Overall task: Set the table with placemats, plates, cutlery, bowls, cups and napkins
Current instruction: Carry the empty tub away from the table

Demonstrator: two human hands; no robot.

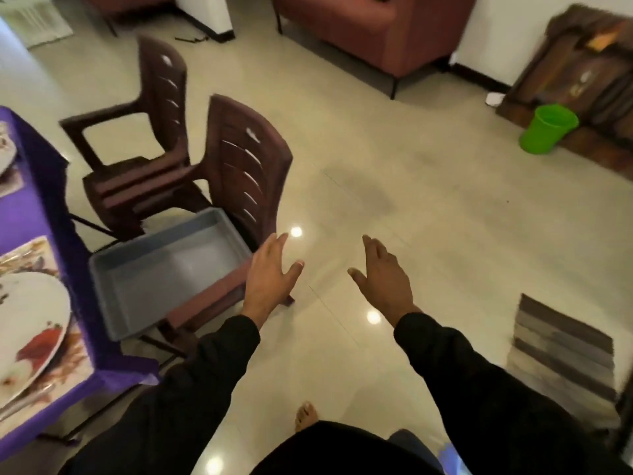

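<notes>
Held nothing: left hand [270,272] and right hand [382,274], each grip spread apart, low centre of frame over bare floor. Just left of the left hand, grey tray [164,272] on a brown chair [239,159], apparently emptied. At left edge, purple-clothed worktop [37,214] already laid with placemat [73,358], plate [30,320], cutlery [24,404]. Second plate [7,156] in upper left. Bowls, cups, napkins unseen; judged partly done.

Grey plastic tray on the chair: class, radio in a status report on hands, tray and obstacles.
Left hand and right hand open, holding nothing. Grey plastic tray on brown plastic chair, looks empty. White plate already on purple-clothed table.
</notes>
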